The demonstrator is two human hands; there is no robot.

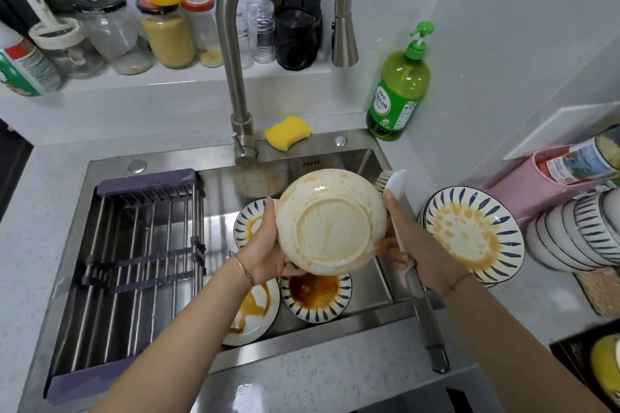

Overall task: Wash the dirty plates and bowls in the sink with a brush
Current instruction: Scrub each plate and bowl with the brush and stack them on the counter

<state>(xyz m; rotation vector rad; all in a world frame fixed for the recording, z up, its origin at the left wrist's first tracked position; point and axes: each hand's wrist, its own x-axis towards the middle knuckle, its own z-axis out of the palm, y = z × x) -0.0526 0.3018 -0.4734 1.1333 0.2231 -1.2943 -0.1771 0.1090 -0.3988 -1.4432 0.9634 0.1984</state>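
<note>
Sink (364, 163) w/ 3 stained plates (315, 293); L hand (265, 245) grips bowl (330, 221).

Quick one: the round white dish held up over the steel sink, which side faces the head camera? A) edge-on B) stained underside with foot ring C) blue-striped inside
B: the round white dish gripped by the left hand shows a raised foot ring and orange smears, no blue stripes; the right hand holds the white-headed brush beside its upper right rim.
</note>
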